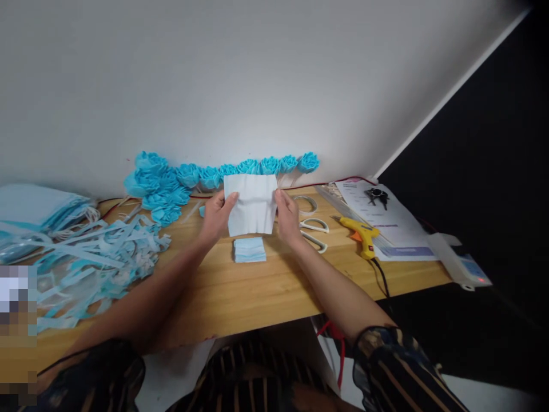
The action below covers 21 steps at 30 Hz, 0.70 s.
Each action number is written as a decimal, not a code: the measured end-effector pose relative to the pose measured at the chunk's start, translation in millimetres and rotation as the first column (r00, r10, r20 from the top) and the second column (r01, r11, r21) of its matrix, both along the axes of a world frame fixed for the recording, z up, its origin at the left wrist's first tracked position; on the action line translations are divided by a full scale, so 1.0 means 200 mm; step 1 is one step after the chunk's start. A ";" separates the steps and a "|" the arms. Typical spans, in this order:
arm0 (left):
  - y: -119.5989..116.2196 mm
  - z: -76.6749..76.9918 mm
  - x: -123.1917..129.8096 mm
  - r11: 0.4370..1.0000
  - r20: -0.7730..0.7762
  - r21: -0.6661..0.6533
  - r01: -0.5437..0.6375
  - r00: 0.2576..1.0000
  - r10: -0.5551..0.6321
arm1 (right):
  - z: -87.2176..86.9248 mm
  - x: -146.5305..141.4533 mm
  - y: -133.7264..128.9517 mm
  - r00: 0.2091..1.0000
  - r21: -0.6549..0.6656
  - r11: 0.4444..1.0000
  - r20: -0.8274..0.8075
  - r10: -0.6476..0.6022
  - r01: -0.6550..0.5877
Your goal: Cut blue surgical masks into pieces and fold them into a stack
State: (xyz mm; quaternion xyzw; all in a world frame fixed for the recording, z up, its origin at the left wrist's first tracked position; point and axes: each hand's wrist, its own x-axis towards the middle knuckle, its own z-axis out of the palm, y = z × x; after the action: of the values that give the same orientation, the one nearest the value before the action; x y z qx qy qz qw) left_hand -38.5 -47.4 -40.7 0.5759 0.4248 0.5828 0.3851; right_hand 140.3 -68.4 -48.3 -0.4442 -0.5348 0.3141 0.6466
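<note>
Between my hands a pale, nearly square sheet of mask fabric (251,203) is held upright and spread, with faint creases across it. My left hand (218,212) pinches its left edge, thumb in front. The right edge is gripped by my right hand (287,213), thumb also in front. Just below the sheet, on the wooden table, lies a small stack of light blue fabric pieces (250,250). White-handled scissors (315,226) rest beside my right hand, their blades hidden behind it. Behind the sheet stands a row of blue fabric flowers (249,166).
Cut strips (103,257) and a pile of face masks (40,209) cover the table's left. A roll of tape (305,204), a yellow glue gun (362,233), printed paper (398,229), keys (377,197) and a white power strip (458,261) lie on the right. The wall rises behind.
</note>
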 end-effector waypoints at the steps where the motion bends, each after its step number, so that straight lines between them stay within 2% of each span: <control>1: -0.01 0.01 0.00 1.000 -0.050 0.012 -0.003 0.999 0.004 | 0.00 0.00 0.00 1.000 -0.003 1.000 -0.007 0.004 -0.005; 4: -0.03 0.02 -0.01 0.998 -0.138 0.059 -0.031 0.990 0.039 | 0.00 0.00 0.01 0.999 -0.028 0.999 0.023 -0.044 0.045; 9: -0.04 0.02 0.00 0.991 -0.162 0.095 -0.097 0.980 0.112 | 0.00 0.01 0.01 0.980 -0.004 0.986 0.110 -0.164 0.166; 12: -0.04 0.03 0.00 0.995 -0.146 0.070 -0.064 0.987 0.074 | 0.01 0.01 0.00 0.977 0.016 0.983 0.111 -0.183 0.182; 16: -0.04 0.02 0.01 0.999 -0.027 -0.023 0.035 0.999 -0.035 | 0.01 0.02 0.01 0.977 0.037 0.981 0.091 -0.192 0.189; 19: -0.04 0.01 0.01 0.994 0.051 -0.069 0.089 0.995 -0.086 | 0.01 0.03 0.02 0.989 0.003 0.989 0.027 -0.148 0.148; 21: -0.03 0.00 0.00 0.990 0.091 -0.107 0.088 0.993 -0.078 | 0.01 0.03 0.03 0.999 -0.145 0.989 -0.045 0.023 -0.029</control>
State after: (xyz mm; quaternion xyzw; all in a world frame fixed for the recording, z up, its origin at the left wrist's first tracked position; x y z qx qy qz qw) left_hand -38.9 -53.0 -40.1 0.5452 0.4151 0.5661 0.4583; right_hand 146.8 -63.0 -46.8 -0.4765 -0.5021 0.3702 0.6196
